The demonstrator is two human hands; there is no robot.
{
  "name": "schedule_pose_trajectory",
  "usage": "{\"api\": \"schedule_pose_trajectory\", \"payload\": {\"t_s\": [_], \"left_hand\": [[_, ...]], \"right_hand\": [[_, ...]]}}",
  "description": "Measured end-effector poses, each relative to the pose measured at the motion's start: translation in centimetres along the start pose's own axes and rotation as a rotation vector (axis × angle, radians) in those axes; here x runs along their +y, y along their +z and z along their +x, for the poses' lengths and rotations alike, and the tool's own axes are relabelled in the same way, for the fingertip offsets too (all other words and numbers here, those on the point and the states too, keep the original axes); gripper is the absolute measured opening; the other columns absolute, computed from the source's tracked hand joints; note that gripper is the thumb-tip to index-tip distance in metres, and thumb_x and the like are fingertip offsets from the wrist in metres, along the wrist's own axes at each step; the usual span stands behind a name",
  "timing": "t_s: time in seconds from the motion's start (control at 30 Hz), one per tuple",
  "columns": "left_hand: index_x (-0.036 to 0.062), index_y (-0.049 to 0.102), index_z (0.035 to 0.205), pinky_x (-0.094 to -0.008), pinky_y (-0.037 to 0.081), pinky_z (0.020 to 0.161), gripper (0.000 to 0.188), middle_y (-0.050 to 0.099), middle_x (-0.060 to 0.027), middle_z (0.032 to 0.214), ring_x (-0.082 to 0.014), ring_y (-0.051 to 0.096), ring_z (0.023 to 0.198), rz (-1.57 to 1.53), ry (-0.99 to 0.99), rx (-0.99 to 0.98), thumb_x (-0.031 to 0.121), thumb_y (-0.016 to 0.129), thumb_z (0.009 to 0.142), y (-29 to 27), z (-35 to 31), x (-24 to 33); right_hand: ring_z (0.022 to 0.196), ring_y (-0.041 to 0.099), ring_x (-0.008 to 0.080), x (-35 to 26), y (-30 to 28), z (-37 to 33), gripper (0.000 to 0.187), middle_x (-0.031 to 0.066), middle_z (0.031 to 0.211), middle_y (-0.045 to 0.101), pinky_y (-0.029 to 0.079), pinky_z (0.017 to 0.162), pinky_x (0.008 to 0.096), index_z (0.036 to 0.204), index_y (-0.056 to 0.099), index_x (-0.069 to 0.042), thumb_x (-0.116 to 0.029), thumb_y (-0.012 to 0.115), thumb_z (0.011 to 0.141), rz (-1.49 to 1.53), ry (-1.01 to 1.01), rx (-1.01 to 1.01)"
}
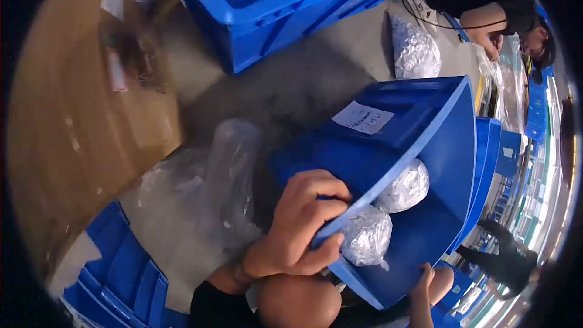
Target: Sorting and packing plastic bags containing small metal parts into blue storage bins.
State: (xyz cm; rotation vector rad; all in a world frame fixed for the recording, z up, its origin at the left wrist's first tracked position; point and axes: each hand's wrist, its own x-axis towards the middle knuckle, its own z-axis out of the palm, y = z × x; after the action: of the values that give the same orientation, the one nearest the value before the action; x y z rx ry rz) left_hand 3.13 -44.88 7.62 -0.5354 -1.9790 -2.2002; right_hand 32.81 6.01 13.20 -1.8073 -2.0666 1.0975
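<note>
My left hand (pixel 297 225) grips the near rim of a blue plastic crate (pixel 449 146) that is tilted toward me. A white paper label (pixel 362 117) sticks on its outer wall. Inside the crate lie two clear bags of small white parts, one (pixel 405 187) higher up and one (pixel 366 237) next to my thumb. My right hand (pixel 425 285) shows only partly at the lower edge, touching the crate's lower rim; whether it grips the rim is unclear.
A second blue crate (pixel 285 6) stands at the top, with another bag of white parts (pixel 415 48) on the grey floor beside it. A brown cardboard box (pixel 79 121) is at the left, crumpled clear plastic (pixel 206 188) beside it. Stacked blue crates (pixel 121 273) sit at lower left. Another person (pixel 492 6) works at upper right.
</note>
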Motion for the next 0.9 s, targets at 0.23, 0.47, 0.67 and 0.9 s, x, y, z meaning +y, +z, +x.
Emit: {"api": "schedule_pose_trajectory", "payload": {"t_s": [0.23, 0.47, 0.67, 0.9], "left_hand": [[0.0014, 0.053, 0.1, -0.049, 0.05, 0.08, 0.036, 0.062, -0.0222, 0.103, -0.0421, 0.061, 0.091, -0.233, 0.08, 0.014, 0.024, 0.063, 0.074, 1.4, 0.1, -2.5], [0.0041, 0.053, 0.101, -0.0442, 0.053, 0.076, 0.036, 0.062, -0.0157, 0.104, -0.0371, 0.063, 0.096, -0.269, -0.043, 0.023, 0.016, 0.063, 0.069, 0.4, 1.1, -1.2], [0.0083, 0.049, 0.108, -0.0465, 0.053, 0.083, 0.037, 0.06, -0.0173, 0.106, -0.0359, 0.062, 0.094, -0.182, 0.072, -0.148, 0.038, 0.056, 0.086, -0.2, 1.2, -2.2], [0.0078, 0.05, 0.099, -0.0389, 0.055, 0.067, 0.03, 0.06, -0.0148, 0.091, -0.028, 0.062, 0.076, -0.14, 0.284, 0.059, 0.035, 0.053, 0.087, 1.6, 2.8, -1.2]], "right_hand": [[0.077, 0.053, 0.0209, -3.5, 2.4, -3.3, 0.028, 0.0064, 0.079, 0.057, 0.046, 0.07, 0.0355, 0.077, 0.057, -0.007, -0.035, 0.058, 0.082, -0.014, 0.061, -0.022], [0.07, 0.05, 0.0189, -4.9, 3.3, -4.4, 0.021, 0.0033, 0.076, 0.054, 0.042, 0.068, 0.034, 0.079, 0.055, -0.008, -0.028, 0.056, 0.08, -0.131, 0.04, 0.018], [0.069, 0.049, 0.0185, -1.1, -1.5, -0.8, 0.018, 0.0016, 0.071, 0.052, 0.041, 0.067, 0.033, 0.071, 0.054, -0.008, -0.025, 0.056, 0.076, -0.252, -0.002, 0.038], [0.071, 0.05, 0.0194, 0.0, -2.1, -1.0, 0.026, 0.0029, 0.075, 0.054, 0.041, 0.064, 0.0342, 0.075, 0.055, -0.009, -0.034, 0.058, 0.08, -0.23, 0.025, 0.112]]}}
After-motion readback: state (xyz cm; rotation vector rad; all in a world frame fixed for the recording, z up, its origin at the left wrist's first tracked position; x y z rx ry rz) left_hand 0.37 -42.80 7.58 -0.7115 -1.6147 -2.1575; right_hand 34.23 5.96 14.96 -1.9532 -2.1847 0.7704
